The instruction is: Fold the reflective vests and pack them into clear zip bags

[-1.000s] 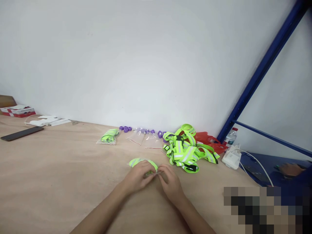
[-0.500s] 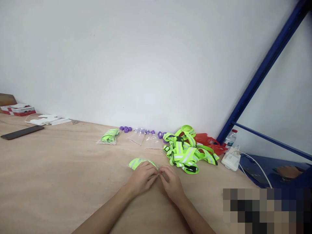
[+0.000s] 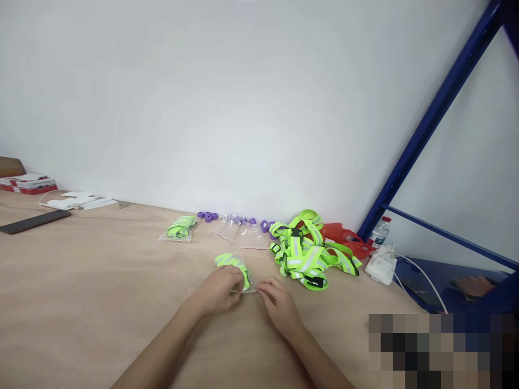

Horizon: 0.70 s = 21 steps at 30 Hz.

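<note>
A clear plastic zip bag with a folded neon-yellow reflective strap (image 3: 235,262) inside lies in front of me, its mouth edge facing me. My left hand (image 3: 221,288) is closed on the left part of that edge and covers some of the bag. At the right end of the same edge, my right hand (image 3: 279,303) pinches the plastic between thumb and fingers. Behind and to the right is a loose heap of neon-yellow reflective straps (image 3: 308,251) with black buckles. Another filled bag (image 3: 180,228) rests farther back on the left.
Flat clear bags (image 3: 252,235) and small purple rolls (image 3: 208,216) lie along the wall. Right of the heap are a red plastic bag (image 3: 344,237), a bottle (image 3: 380,232) and a white power strip (image 3: 381,265). A dark flat bar (image 3: 34,221) and papers (image 3: 81,201) lie far left.
My left hand has slid left along the bag's edge, away from my right hand, which keeps its pinch. More of the bag and the strap inside now shows between them.
</note>
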Motion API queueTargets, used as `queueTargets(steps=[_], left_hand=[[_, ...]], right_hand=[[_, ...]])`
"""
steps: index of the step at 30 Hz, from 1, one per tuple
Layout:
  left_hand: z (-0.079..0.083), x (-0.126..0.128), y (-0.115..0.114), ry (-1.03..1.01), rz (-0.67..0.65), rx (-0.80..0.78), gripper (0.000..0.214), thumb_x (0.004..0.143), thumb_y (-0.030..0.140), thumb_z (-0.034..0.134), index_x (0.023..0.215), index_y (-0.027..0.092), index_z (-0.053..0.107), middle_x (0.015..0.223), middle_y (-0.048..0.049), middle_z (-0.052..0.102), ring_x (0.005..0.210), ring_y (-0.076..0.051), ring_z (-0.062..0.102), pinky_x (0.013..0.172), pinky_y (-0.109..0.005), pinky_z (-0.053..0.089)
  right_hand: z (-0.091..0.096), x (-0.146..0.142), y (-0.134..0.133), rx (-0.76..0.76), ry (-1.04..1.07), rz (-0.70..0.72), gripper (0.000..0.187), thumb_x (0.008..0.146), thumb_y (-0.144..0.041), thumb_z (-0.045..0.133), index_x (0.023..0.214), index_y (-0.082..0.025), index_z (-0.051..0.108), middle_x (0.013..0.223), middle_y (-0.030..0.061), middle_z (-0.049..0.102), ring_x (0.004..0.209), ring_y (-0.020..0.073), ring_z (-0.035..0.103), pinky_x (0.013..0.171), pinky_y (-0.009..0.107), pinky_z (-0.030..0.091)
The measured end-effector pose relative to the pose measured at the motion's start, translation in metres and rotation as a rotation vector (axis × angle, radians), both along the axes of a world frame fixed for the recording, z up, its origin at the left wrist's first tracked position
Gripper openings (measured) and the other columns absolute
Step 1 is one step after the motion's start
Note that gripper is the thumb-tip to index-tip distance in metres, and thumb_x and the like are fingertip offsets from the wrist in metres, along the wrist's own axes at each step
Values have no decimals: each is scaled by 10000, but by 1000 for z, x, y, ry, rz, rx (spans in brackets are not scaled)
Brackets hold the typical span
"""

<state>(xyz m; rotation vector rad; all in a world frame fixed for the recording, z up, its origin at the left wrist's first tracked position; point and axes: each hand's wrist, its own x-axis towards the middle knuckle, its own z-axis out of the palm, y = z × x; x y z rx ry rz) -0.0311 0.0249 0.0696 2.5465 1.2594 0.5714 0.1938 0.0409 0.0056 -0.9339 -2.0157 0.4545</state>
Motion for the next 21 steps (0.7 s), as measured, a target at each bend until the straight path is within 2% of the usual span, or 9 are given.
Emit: queueTargets(steps=[4, 6, 10, 13, 17, 21], left_hand=[[-5, 13, -3, 115, 8, 39, 150, 786, 188, 674, 927, 203, 622, 1031, -49, 652, 1034, -255, 568, 912, -363, 429], [-8, 18, -3, 131, 23, 52, 91, 838, 236, 657, 912, 203, 616, 1040, -55, 641, 1040, -257, 557, 924, -375, 427], [-13, 18, -2, 99, 42, 90, 49, 894, 215, 592, 847, 202, 597, 982, -50, 632, 983, -240, 556, 870, -360, 433], [-16, 15, -1, 70, 27, 119, 77, 894, 197, 572, 818, 196, 584, 948, -55, 623, 936, -236, 550, 835, -360, 430], [-20, 18, -2, 19, 36, 134, 40, 874, 169, 564, 879, 202, 586, 994, -63, 615, 976, -244, 534, 877, -375, 426], [-27, 29, -3, 55, 82, 140, 195, 796, 122, 592, 970, 210, 577, 1077, -67, 616, 1055, -265, 509, 1004, -438, 391]], right_hand=[[2, 0, -1, -19, 26, -1, 205, 934, -201, 530, 883, -217, 728, 918, 77, 694, 875, 205, 684, 790, 299, 545], [4, 0, -2, -18, 45, -1, 193, 923, -196, 539, 862, -217, 721, 896, 72, 687, 853, 203, 686, 765, 292, 551], [5, -3, -4, -17, 85, 11, 185, 925, -225, 547, 838, -221, 710, 880, 71, 690, 842, 208, 691, 760, 305, 568], [2, -4, -3, -60, 130, 14, 180, 929, -313, 577, 909, -216, 728, 916, 89, 708, 844, 216, 696, 749, 321, 589], [-8, 0, 5, -187, 244, -46, 364, 901, -500, 620, 1072, -200, 738, 1031, 126, 739, 901, 242, 719, 782, 361, 616], [-20, 2, 16, -320, 413, -144, 533, 841, -648, 627, 1077, -185, 746, 1036, 144, 768, 925, 294, 744, 795, 418, 624]])
